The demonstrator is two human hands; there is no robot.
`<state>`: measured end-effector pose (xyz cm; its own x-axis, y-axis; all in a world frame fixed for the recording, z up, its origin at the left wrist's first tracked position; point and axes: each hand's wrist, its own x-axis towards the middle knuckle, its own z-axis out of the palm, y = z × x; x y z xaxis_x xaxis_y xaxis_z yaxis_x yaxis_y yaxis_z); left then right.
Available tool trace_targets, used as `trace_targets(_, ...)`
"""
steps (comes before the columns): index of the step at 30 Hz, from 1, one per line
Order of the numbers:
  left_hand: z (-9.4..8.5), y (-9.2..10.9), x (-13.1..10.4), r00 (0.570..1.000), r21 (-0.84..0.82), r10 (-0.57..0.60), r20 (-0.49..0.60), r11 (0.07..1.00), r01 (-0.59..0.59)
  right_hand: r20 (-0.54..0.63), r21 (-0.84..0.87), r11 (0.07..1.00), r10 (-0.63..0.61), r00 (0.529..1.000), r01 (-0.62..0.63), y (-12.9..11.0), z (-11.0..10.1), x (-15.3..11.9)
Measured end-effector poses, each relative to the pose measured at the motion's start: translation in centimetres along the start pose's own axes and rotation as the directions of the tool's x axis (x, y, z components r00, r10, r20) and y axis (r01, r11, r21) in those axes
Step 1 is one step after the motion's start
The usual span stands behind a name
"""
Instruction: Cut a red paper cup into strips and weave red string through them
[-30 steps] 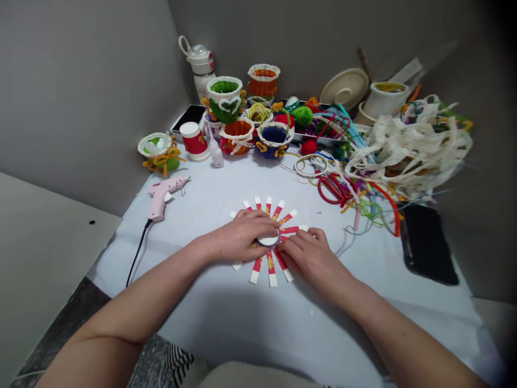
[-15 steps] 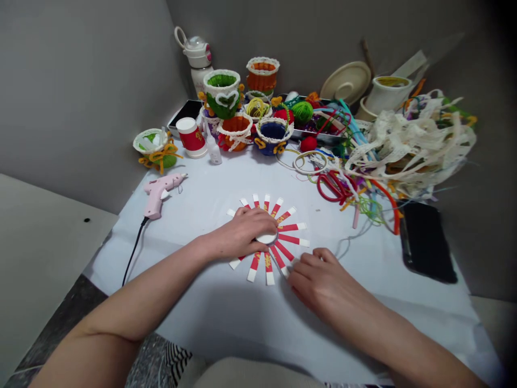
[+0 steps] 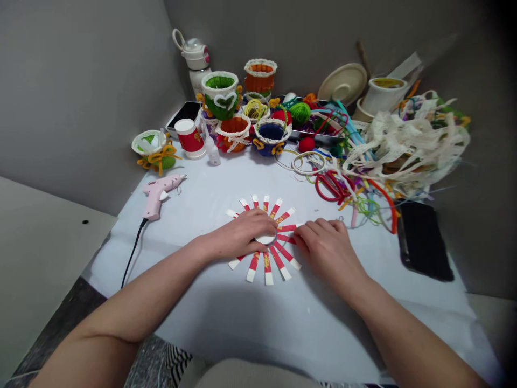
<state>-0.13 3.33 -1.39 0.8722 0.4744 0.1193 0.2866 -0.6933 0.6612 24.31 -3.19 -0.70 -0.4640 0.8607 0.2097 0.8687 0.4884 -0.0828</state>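
Note:
A paper cup (image 3: 265,237), cut into red strips with white ends and gold markings, lies splayed like a sun on the white-covered table. Over the left part of it rests my left hand (image 3: 242,233), thumb and fingers bent around the round white base and holding it down. Some strips are hidden under that hand. My right hand (image 3: 328,247) is at the right side, its fingers closed around the white end of a strip; the fingertips are partly hidden. An uncut red and white paper cup (image 3: 191,138) stands farther back.
A pink glue gun (image 3: 158,197) with its cord lies left. Yarn-covered pots (image 3: 272,137) and a small glue bottle (image 3: 212,151) stand at the back. Red-handled scissors (image 3: 329,186), a heap of lace (image 3: 407,143) and a black phone (image 3: 425,241) are on the right.
My right hand has moved up and away from me, from a lower-right strip to one on the right side. My left hand has stayed on the cut cup.

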Motion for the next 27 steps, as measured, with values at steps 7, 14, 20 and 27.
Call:
trace_targets(7,-0.1,0.1,0.1,0.999,-0.018,0.047,0.022,0.999,-0.046,-0.069,0.051,0.984,0.176,0.982,-0.173,0.0,2.4,1.4)
trace_targets(14,-0.1,0.5,-0.1,0.999,0.004,0.039,0.015,0.999,-0.039,-0.108,0.211,0.976,0.073,0.991,-0.049,-0.2,1.1,0.8)
trace_targets(20,1.2,1.5,0.0,0.977,0.097,-0.198,-0.085,0.974,0.206,-0.039,0.349,0.934,-0.067,0.997,0.076,-1.0,1.2,0.5)
trace_targets(27,2.8,3.1,0.5,0.873,0.162,-0.429,-0.234,0.868,0.47,-0.085,0.316,0.942,-0.092,0.992,0.114,-1.1,2.1,0.5)
